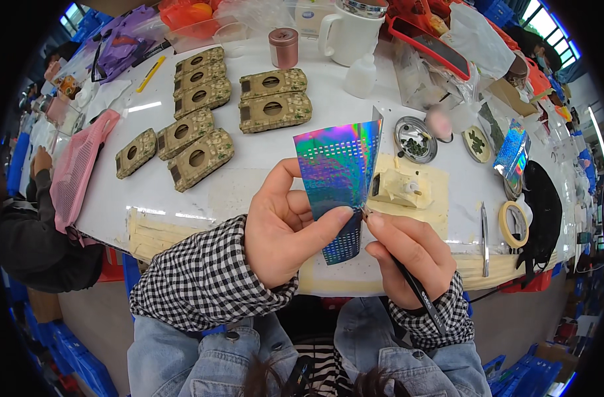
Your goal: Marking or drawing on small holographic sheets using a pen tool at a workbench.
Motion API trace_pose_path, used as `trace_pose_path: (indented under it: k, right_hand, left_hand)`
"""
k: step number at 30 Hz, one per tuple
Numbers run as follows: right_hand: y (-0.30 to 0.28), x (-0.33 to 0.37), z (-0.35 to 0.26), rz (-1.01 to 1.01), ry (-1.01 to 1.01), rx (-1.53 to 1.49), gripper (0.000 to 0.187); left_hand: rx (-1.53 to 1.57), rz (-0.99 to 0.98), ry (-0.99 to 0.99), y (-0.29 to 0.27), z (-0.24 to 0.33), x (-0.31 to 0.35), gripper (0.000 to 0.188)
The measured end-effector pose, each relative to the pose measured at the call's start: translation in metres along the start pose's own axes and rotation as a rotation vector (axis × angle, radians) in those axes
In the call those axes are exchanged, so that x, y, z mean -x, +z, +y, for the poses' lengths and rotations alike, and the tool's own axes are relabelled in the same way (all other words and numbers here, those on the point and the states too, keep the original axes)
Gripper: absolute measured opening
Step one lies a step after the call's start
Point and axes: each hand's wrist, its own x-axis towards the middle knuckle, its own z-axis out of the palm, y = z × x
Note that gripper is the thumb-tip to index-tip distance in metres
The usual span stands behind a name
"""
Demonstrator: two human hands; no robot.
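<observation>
My left hand [279, 228] pinches a shiny holographic sticker sheet [335, 159] between thumb and fingers. The sheet stands tilted up over the table, its right side bent back, with rows of small marks across it. My right hand [414, 255] is closed on slim black tweezers [414, 288], whose tips meet the sheet's right edge beside my left thumb. Just beyond my right hand, a pale block wrapped in tape [401, 188] sits on a yellowish pad [437, 198]. Several camouflage model tank hulls [199, 159], each with a round hole on top, lie to the left.
A round dish with small dark green pieces [416, 140], silver tweezers [485, 238] and a tape roll [514, 225] lie right. A white mug [355, 33], dropper bottle [361, 76], pink tin [284, 47] and red-cased phone [429, 46] stand behind. A pink mesh bag [90, 165] lies left.
</observation>
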Motion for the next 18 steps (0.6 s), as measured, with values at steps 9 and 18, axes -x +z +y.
trace_pose_path:
  k: [9, 18]
  right_hand:
    - [-0.0015, -0.0008, -0.0008, -0.015, 0.007, -0.008, 0.042]
    - [-0.0011, -0.0018, -0.0015, -0.022, 0.026, -0.020, 0.039]
  left_hand:
    - [0.008, -0.009, 0.000, -0.0004, -0.0004, -0.0001, 0.046]
    - [0.003, 0.003, 0.026, -0.0003, -0.0018, 0.0013, 0.046]
